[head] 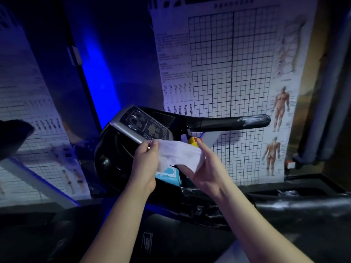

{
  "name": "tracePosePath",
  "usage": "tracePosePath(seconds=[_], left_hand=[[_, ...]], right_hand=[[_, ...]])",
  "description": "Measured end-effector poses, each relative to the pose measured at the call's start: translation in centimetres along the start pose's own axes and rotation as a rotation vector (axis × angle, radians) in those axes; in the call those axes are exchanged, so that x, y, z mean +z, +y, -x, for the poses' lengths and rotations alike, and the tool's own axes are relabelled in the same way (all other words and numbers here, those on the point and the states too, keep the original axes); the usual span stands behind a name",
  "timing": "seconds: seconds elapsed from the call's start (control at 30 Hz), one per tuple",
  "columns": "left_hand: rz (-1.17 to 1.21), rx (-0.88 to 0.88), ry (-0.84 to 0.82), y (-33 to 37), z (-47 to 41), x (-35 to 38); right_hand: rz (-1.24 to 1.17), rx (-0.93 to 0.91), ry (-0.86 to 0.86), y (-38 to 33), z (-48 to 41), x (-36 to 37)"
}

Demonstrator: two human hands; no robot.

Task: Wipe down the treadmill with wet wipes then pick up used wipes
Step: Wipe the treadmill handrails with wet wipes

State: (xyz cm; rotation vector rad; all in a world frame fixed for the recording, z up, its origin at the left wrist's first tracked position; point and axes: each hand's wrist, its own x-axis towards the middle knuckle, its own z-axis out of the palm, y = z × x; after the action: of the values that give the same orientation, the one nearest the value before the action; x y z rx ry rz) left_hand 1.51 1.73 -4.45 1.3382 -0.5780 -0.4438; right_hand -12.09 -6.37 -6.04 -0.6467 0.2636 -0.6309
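A white wet wipe (179, 153) is stretched between both hands just in front of the treadmill console (144, 125). My left hand (146, 164) pinches its left edge and my right hand (205, 168) grips its right end. Below the wipe, a blue wet-wipe pack (169, 176) rests on the black console tray, partly hidden by my hands. The treadmill's right handlebar (233, 122) reaches out to the right, with a shiny wrapped tip.
Anatomy and grid posters (228, 82) cover the wall behind the treadmill, and another poster (38, 130) hangs at the left. A yellow and red safety key (193, 140) sits behind the wipe. The dark treadmill deck (148, 242) lies below.
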Motion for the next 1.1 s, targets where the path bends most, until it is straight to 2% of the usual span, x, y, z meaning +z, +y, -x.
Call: tracePosePath(seconds=[0.2, 0.3, 0.4, 0.53, 0.63, 0.73, 0.77, 0.83, 0.93, 1.03, 1.1], left_hand=[[-0.080, 0.058, 0.003, -0.1, 0.3, 0.1], [-0.068, 0.067, 0.122, 0.2, 0.0, -0.8], [-0.090, 0.077, 0.192, 0.4, -0.4, -1.5], [-0.019, 0.132, 0.241, 0.7, -0.1, -2.1], [0.062, 0.134, 0.309, 1.3, 0.3, -2.7], [0.236, 0.076, 0.521, 2.6, -1.5, -5.7], [0.214, 0.042, 0.549, 2.8, -2.0, -7.0], [-0.023, 0.022, 0.494, 2.8, -1.3, -8.3], [-0.286, 0.018, 0.267, 1.5, 0.4, -8.6], [-0.244, 0.034, 0.167, 1.4, 2.5, -8.8], [-0.164, 0.037, 0.120, 1.1, 3.3, -9.4]], right_hand=[[-0.190, 0.066, -0.028, -1.5, 1.0, -0.7], [0.013, 0.110, -0.042, -2.3, 1.9, -0.9], [0.251, 0.171, 0.097, -2.6, 2.7, -0.7], [0.324, 0.155, 0.199, -2.3, 2.6, -1.3], [0.462, 0.219, 0.171, -2.1, 2.4, -1.9], [0.708, 0.308, 0.106, -2.6, 2.4, -2.6], [0.728, 0.342, 0.088, -2.7, 2.3, -2.9], [0.712, 0.376, 0.063, -2.7, 2.1, -3.1], [0.607, 0.308, -0.002, -1.5, 1.9, -2.3], [0.473, 0.249, -0.097, 0.3, 1.5, -1.6], [0.516, 0.197, -0.133, 1.4, 1.3, -1.5]])
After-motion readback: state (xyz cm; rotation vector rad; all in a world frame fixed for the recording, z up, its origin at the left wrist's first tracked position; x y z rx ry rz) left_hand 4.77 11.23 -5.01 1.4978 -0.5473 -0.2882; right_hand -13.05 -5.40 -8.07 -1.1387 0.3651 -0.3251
